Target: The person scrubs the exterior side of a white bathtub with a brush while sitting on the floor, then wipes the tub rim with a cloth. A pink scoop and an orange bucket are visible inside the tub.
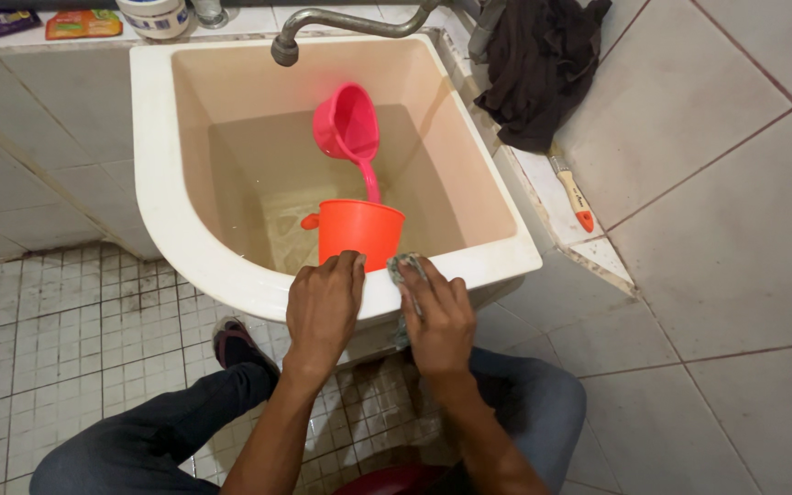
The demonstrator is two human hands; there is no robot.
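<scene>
Both forearms reach forward side by side, wrists nearly straight, backs of the hands up. The left hand (323,307) lies flat, its fingers together and curled slightly at the tips. The right hand (437,321) is half closed, fingers bent around a wad bunched beneath the fingertips

- The basin (167,165) stands against the wall, with the tap (323,23) reaching over its back edge.
- A cup (359,234) sits in the basin at the front wall; the dipper (348,124) lies behind it, its handle running down to the cup.
- The left hand (323,307) rests on the front rim just before the cup.
- The right hand (437,321) lies beside it to the right, pressing a cloth (405,268) on the rim.
- A dark garment (543,64) lies on the ledge right of the basin; a brush (572,192) lies before the garment.
- A foot (236,344) stands on the floor below the rim.
</scene>
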